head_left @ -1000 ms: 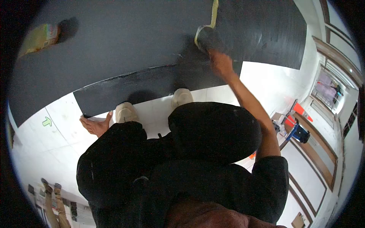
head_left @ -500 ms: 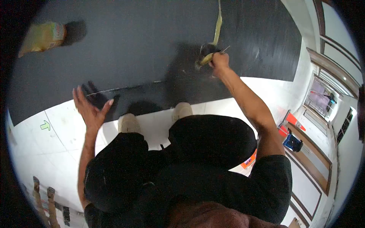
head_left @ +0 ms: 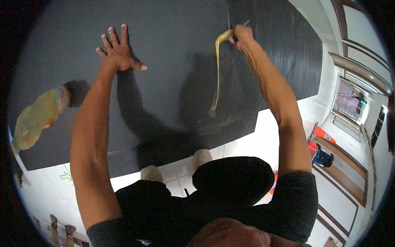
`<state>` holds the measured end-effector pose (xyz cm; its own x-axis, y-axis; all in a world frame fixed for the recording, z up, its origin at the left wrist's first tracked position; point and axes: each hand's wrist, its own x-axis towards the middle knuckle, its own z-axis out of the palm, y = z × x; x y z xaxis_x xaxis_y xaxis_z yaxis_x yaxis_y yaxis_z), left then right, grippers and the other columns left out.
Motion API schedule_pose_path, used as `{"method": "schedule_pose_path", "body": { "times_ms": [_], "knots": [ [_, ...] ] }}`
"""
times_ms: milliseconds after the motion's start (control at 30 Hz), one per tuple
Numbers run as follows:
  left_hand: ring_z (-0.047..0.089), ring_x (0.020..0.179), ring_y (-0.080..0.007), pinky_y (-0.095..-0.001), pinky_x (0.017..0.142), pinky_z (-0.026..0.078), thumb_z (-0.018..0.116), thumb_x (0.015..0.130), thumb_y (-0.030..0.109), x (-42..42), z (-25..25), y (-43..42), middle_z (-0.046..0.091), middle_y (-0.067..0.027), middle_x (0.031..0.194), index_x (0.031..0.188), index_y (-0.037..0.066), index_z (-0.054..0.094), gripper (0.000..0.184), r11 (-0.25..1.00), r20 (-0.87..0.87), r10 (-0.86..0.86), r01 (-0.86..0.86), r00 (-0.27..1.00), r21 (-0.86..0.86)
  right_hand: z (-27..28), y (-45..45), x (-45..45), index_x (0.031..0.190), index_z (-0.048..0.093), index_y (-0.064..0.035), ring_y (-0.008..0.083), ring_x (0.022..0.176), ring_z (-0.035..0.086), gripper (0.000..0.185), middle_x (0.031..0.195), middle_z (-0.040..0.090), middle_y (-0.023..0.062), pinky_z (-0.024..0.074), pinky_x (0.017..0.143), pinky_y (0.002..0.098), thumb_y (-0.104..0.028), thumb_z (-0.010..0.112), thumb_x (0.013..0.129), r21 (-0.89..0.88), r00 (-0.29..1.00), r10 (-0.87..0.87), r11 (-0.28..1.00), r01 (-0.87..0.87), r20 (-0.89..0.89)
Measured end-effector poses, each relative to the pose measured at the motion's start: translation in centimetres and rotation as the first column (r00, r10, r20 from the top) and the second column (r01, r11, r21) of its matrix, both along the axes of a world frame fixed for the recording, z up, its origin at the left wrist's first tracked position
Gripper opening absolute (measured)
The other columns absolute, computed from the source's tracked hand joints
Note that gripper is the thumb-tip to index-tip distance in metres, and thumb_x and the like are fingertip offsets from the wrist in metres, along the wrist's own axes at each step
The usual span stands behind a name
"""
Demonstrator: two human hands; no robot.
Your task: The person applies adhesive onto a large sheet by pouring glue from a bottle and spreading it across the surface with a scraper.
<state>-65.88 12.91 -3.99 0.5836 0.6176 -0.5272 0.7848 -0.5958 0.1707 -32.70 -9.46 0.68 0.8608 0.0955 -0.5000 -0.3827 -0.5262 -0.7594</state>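
A large black sheet [head_left: 164, 37] lies in front of me. My left hand [head_left: 118, 55] is spread out over it, palm down, apparently resting on its surface. In my right hand [head_left: 243, 36] is a thin tool [head_left: 247, 23] whose exact kind I cannot make out, mostly covered by the fingers. Thick yellow glue [head_left: 224, 36] clings to its end. From there a pale strand of glue [head_left: 217, 70] stretches back toward me across the sheet. A yellowish, translucent plastic container [head_left: 35, 119] with a label lies at the left, near my left forearm.
White floor tiles [head_left: 251, 140] border the sheet on my side, where my shoes [head_left: 202, 158] stand at its edge. Framed panels [head_left: 341, 173] and a blue object [head_left: 323, 157] beside orange-red items [head_left: 325, 133] are at the right. A green arrow mark [head_left: 66, 176] shows on the floor.
My left hand has moved from the near edge farther out onto the sheet. My right hand has moved away from me, and a glue strand now trails behind the tool.
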Motion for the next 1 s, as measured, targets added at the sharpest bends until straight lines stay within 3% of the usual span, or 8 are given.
{"method": "schedule_pose_path", "body": {
  "times_ms": [233,300,400,600,700,833,900,1000],
  "knots": [
    [-0.017,0.150,-0.0533,-0.0793,0.112,0.000,0.098,0.042,0.057,-0.7,1.6,-0.9,-0.014,-0.0266,0.167,0.163,0.026,-0.010,0.165,0.998,0.024,0.022,-0.020,0.999,-0.064,-1.5,12.8,9.3,0.114,0.066,0.0004,0.0288,0.097,0.065,0.024,0.101,0.067,0.0149,0.0554,0.080,0.0465,-0.008,0.052,0.097,-0.029,0.999,-0.015,0.999,0.013,-0.039],
    [-0.016,0.150,-0.0529,-0.0787,0.112,0.001,0.099,0.043,0.056,-0.9,2.1,-1.4,-0.014,-0.0261,0.167,0.163,0.026,-0.010,0.164,0.996,-0.012,0.029,-0.030,1.000,-0.080,-8.8,13.6,19.8,0.099,0.063,0.0003,0.0266,0.084,0.060,0.016,0.088,0.058,0.0125,0.0528,0.066,0.0467,-0.010,0.051,0.098,-0.411,0.705,0.709,0.647,-0.642,0.016],
    [-0.013,0.153,-0.0501,-0.0744,0.115,0.003,0.099,0.045,0.051,-0.6,3.3,-1.2,-0.013,-0.0237,0.168,0.163,0.024,-0.007,0.161,0.991,-0.029,0.054,-0.057,0.998,-0.122,-3.9,19.9,18.7,0.087,0.056,-0.0030,0.0209,0.057,0.044,0.020,0.072,0.049,0.0096,0.0418,0.049,0.0421,-0.017,0.054,0.100,-0.244,0.970,0.230,0.948,-0.205,0.077],
    [-0.014,0.153,-0.0497,-0.0732,0.116,0.002,0.100,0.046,0.048,-0.1,4.3,-0.3,-0.013,-0.0225,0.168,0.163,0.023,-0.008,0.161,0.978,-0.066,0.092,-0.102,0.994,-0.183,-7.1,27.6,24.3,0.076,0.059,-0.0029,0.0210,0.053,0.044,0.025,0.067,0.050,0.0099,0.0414,0.048,0.0410,-0.017,0.060,0.096,-0.259,0.885,0.466,0.853,-0.453,-0.015],
    [-0.014,0.153,-0.0495,-0.0728,0.116,0.002,0.100,0.047,0.047,0.0,4.8,-0.5,-0.014,-0.0225,0.168,0.163,0.023,-0.008,0.161,0.972,-0.084,0.081,-0.098,0.993,-0.215,-1.3,27.1,15.5,0.106,0.070,0.0059,0.0321,0.080,0.067,0.027,0.089,0.069,0.0194,0.0523,0.067,0.0436,-0.015,0.060,0.093,-0.542,0.406,0.907,0.396,-0.741,0.109],
    [-0.015,0.153,-0.0489,-0.0720,0.117,0.002,0.100,0.049,0.046,0.8,5.5,0.1,-0.014,-0.0220,0.168,0.163,0.024,-0.009,0.159,0.963,-0.133,0.082,-0.113,0.988,-0.246,-2.5,21.3,19.0,0.093,0.062,0.0076,0.0231,0.079,0.065,0.041,0.085,0.062,0.0170,0.0537,0.054,0.0412,-0.032,0.057,0.098,-0.832,-0.245,0.929,0.105,-0.544,0.277],
    [-0.015,0.153,-0.0487,-0.0720,0.117,0.002,0.100,0.049,0.046,0.7,5.7,0.4,-0.014,-0.0214,0.168,0.163,0.024,-0.009,0.159,0.961,-0.139,0.085,-0.118,0.987,-0.250,0.4,19.3,17.4,0.104,0.067,0.0026,0.0265,0.084,0.069,0.051,0.090,0.068,0.0174,0.0547,0.064,0.0439,-0.047,0.057,0.097,-0.724,0.366,0.916,0.365,-0.585,0.166],
    [-0.015,0.153,-0.0482,-0.0718,0.117,0.002,0.100,0.049,0.046,0.9,5.7,0.6,-0.014,-0.0205,0.169,0.163,0.025,-0.009,0.159,0.957,-0.138,0.092,-0.126,0.986,-0.261,-1.8,21.6,20.5,0.116,0.069,-0.0062,0.0322,0.094,0.070,0.045,0.095,0.071,0.0175,0.0541,0.073,0.0444,-0.046,0.060,0.096,-0.474,0.703,0.711,0.624,-0.621,0.015]
  ]
}}
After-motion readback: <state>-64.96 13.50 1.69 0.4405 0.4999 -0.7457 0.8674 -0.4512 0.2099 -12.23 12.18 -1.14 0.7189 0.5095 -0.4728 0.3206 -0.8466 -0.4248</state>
